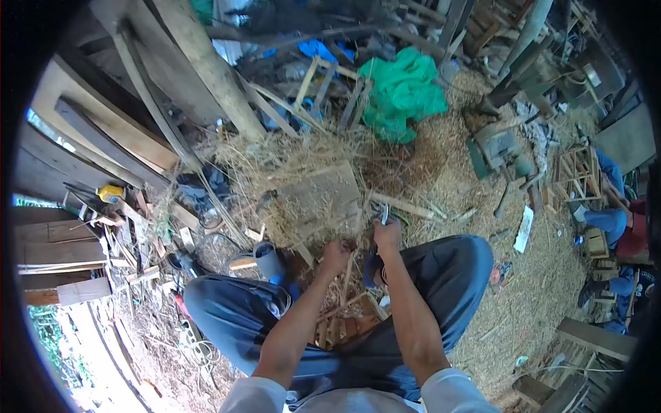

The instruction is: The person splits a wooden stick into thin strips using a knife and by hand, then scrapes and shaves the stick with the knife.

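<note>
Between my bent knees, my left hand [337,255] is closed around something small and dark that I cannot make out. To its right, my right hand [387,235] is closed on a metal tool [385,212], whose shiny end points away from me. The hands are apart. Thin wooden strips [349,277] lie below and between them. Just beyond the hands is a flat wooden board [320,193] partly covered with straw and shavings. A grey cup-like object [267,260] stands left of my left hand.
A green cloth or net [403,93] lies ahead. Wood shavings [441,179] cover the ground. A metal machine part [499,148] and small wooden frames [577,172] are at the right, near two seated people [609,224]. Long planks [206,69] lean at the upper left.
</note>
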Tool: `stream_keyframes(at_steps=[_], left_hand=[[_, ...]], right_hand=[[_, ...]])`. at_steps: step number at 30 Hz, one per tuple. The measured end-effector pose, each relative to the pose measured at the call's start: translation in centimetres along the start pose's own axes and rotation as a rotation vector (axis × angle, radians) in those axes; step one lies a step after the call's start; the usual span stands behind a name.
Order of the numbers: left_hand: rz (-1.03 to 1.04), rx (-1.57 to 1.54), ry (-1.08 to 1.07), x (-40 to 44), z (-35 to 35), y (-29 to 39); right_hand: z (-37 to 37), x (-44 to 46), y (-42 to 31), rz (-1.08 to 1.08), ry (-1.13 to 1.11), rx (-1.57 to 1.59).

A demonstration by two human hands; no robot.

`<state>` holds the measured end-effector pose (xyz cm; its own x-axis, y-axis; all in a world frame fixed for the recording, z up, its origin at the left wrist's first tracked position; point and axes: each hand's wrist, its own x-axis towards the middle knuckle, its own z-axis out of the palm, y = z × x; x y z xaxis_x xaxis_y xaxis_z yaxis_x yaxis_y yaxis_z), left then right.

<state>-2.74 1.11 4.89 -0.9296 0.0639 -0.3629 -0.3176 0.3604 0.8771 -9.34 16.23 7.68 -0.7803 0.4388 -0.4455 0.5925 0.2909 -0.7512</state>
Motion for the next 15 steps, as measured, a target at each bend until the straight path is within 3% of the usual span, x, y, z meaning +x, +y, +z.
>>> stream_keyframes(at_steps=[1,5,7,9,15], left_hand=[[0.054,-0.196,0.005,-0.1,-1.1,1.2],[-0.017,-0.249,-0.119,-3.0,-6.6,11.6],[0.097,-0.280,-0.084,-3.3,-8.3,13.1],[0.207,-0.315,-0.047,-4.1,-10.2,15.4],[0.168,-0.336,-0.040,-9.7,-16.1,23.4]], right_hand=[[0.0,0.0,-0.2,0.010,-0.042,0.108],[-5.2,-4.9,-9.2,0.018,-0.453,0.384],[-7.2,-6.4,-13.3,-0.009,-0.530,0.426],[-9.4,-8.7,-17.3,-0.167,-0.684,0.556],[-11.2,-12.3,-25.8,-0.429,-0.726,0.319]])
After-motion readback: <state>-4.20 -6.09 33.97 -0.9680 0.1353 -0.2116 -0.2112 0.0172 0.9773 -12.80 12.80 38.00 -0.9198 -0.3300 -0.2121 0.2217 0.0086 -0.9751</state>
